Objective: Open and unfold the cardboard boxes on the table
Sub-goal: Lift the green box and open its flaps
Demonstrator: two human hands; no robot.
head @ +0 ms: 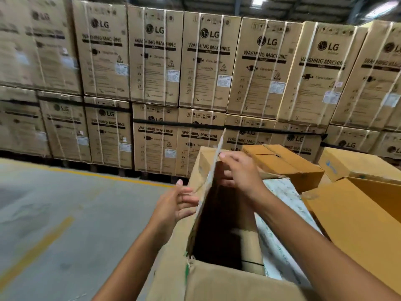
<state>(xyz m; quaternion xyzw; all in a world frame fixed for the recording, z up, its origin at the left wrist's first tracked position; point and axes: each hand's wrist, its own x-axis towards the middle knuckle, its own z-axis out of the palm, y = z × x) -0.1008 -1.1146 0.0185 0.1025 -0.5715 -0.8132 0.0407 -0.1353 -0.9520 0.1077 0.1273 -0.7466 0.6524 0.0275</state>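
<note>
Right hand (238,172) is pinching the upright flap (206,192) of the brown cardboard box (217,283), left hand (173,205) hovering open-fingered beside it; yanking risks tearing.

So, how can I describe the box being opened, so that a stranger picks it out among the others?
Start at the wall of stacked washing machine cartons; in front, nearest the camera, stands the open box. Its flap stands upright, gripped at the top edge by the right hand, and it is duller brown than the orange boxes to its right.

Left grip (175,205) loose, right grip (240,172) pinching flap (211,173)
</note>
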